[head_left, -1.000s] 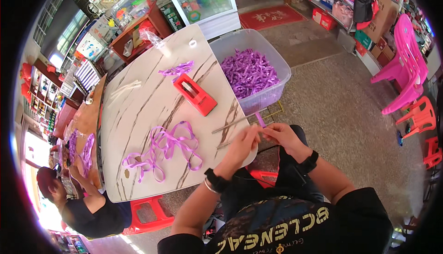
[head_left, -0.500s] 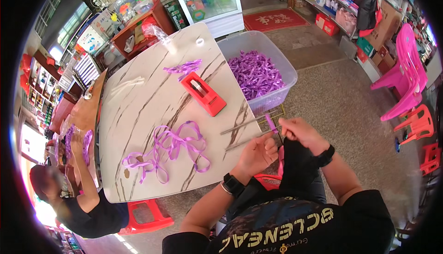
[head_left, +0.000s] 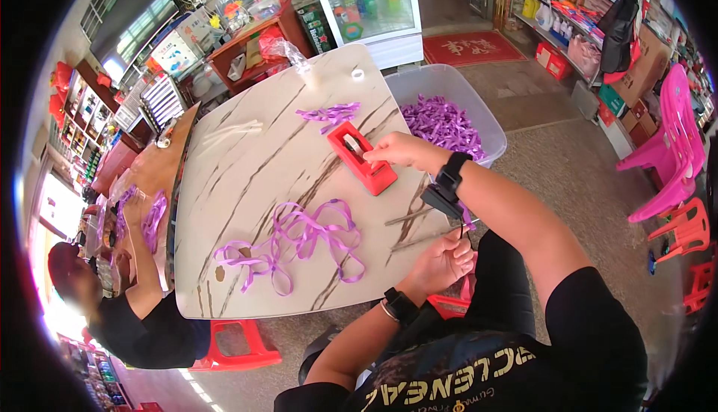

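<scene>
Nearest, the left hand (head_left: pixel 445 262) is curled by the near-right edge of the surface (head_left: pixel 239 176); whether it grips the purple ribbon (head_left: pixel 467 216) just beyond it, I cannot tell. Farther off, the red tape dispenser (head_left: pixel 378 181) stands on the surface, long axis running near-right to far-left. The right hand (head_left: pixel 400 149), clearly closer to it, comes in from its right, fingertips bunched at its middle; whether they pinch tape is unclear.

Right arm (head_left: pixel 516 225) extended forward, right grip (head_left: pixel 393 150) pointing leftward, left forearm (head_left: pixel 357 341) closer in, left grip (head_left: pixel 443 261) curled
</scene>
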Demonstrator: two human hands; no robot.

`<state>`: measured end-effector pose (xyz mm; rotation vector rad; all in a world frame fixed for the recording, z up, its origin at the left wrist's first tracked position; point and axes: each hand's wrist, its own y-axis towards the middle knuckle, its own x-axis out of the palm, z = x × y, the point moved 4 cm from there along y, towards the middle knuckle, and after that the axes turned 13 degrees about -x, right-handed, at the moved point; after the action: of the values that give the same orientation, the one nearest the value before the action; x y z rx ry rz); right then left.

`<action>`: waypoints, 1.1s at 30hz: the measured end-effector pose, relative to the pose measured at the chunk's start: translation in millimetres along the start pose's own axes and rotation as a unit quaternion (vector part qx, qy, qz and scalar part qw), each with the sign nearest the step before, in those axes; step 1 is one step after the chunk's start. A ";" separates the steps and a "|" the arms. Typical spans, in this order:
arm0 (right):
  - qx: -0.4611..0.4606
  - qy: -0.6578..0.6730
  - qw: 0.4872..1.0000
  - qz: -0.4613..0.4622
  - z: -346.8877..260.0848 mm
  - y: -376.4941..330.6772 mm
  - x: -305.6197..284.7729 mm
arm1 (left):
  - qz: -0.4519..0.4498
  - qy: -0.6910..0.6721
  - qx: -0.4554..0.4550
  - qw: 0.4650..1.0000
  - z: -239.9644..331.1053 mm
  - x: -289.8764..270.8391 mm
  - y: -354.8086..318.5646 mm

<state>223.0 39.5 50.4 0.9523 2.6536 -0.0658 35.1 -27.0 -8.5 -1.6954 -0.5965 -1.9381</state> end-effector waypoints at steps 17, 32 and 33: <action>0.079 0.123 0.988 -0.057 -19.1 -37.7 1.6 | -0.024 -0.016 -0.024 0.999 2.9 -4.5 -7.0; -0.040 -0.231 0.968 0.090 -2.0 -54.1 11.4 | 0.015 -0.020 -0.012 1.000 0.9 -1.9 -4.7; -0.038 -0.230 0.968 0.090 -4.3 -55.5 11.5 | 0.017 -0.019 -0.012 1.000 1.1 -2.3 -4.0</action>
<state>178.6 4.1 47.3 1.0070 2.1244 -0.1251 33.7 -23.0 -10.6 -1.7503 -0.5561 -1.9007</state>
